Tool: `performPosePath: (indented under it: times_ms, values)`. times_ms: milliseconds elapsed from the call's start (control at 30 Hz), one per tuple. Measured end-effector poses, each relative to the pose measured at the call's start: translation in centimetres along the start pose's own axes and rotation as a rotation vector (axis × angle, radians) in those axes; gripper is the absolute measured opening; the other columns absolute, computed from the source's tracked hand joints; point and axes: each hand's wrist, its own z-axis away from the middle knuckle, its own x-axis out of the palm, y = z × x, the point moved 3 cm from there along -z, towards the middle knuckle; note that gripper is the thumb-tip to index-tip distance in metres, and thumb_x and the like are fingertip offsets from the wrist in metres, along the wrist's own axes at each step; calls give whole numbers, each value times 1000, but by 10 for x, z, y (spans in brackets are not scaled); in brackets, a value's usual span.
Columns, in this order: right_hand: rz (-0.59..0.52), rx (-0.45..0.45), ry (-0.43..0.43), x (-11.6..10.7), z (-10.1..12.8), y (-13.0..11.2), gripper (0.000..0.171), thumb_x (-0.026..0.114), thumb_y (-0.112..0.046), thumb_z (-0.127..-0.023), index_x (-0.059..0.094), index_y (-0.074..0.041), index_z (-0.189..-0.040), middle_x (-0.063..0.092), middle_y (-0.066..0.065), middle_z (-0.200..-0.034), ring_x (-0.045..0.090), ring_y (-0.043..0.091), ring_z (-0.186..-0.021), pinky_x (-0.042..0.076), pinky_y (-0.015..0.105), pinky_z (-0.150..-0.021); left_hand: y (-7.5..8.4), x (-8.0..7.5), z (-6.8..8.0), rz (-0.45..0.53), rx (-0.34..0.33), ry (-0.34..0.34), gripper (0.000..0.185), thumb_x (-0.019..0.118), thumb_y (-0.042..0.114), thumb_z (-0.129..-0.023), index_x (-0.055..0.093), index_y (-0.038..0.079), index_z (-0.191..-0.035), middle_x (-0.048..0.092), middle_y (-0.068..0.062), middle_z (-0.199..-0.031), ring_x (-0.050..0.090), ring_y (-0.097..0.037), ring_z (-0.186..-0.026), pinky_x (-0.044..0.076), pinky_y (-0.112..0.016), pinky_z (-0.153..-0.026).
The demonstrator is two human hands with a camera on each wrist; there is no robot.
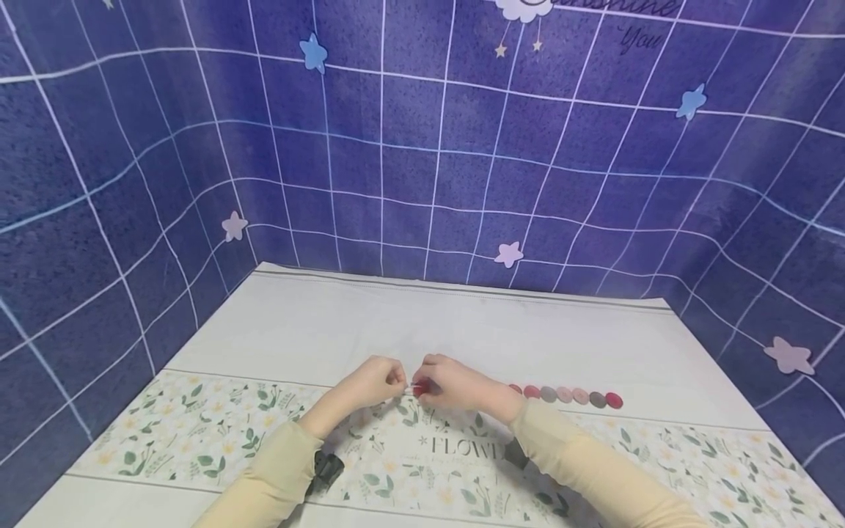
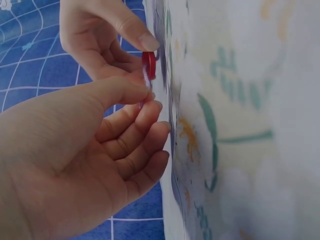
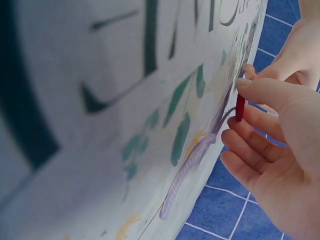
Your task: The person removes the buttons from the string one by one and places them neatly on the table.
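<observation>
My right hand (image 1: 455, 385) pinches a small round red button (image 2: 149, 65) between thumb and fingers, holding it on edge close above the table. Just left of it, my left hand (image 1: 376, 381) pinches a thin lilac cord (image 2: 146, 81) between thumb and forefinger, its other fingers loosely bent. At the button the cord meets its face, though I cannot tell whether it passes through a hole. In the right wrist view a thicker twisted stretch of the lilac cord (image 3: 187, 172) lies on the cloth below the button (image 3: 240, 107).
A row of several round buttons (image 1: 564, 394) in red, grey and pink lies right of my right hand, partly behind the forearm. A floral runner (image 1: 218, 425) with printed lettering crosses the white table (image 1: 317, 315). Blue gridded curtains (image 1: 409, 147) with stars enclose the back and sides.
</observation>
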Motion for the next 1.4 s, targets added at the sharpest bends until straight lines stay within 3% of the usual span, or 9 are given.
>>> performPosePath:
  times_ms: [400, 867, 1400]
  values:
    - [-24, -12, 26, -2, 3, 0, 23, 70, -16, -81, 67, -6, -101, 59, 1, -88, 54, 9, -80, 48, 20, -79, -1, 3, 1, 7, 16, 8, 4, 60, 7, -83, 61, 7, -80, 52, 5, -60, 43, -6, -50, 42, -19, -52]
    - [-50, 37, -12, -2, 8, 8, 24, 70, -19, -82, 67, -10, -103, 58, -2, -91, 54, 8, -84, 48, 22, -83, -2, 3, 0, -16, 17, 26, 5, 61, 8, -82, 60, 10, -78, 57, 5, -66, 47, -7, -57, 43, -21, -59]
    - [-59, 105, -40, -6, 12, 12, 25, 71, -23, -81, 66, -9, -101, 58, -4, -90, 53, 6, -82, 48, 23, -81, -1, -1, 0, -9, -3, 27, 5, 62, 11, -84, 61, 11, -79, 56, 5, -66, 48, -9, -58, 43, -21, -57]
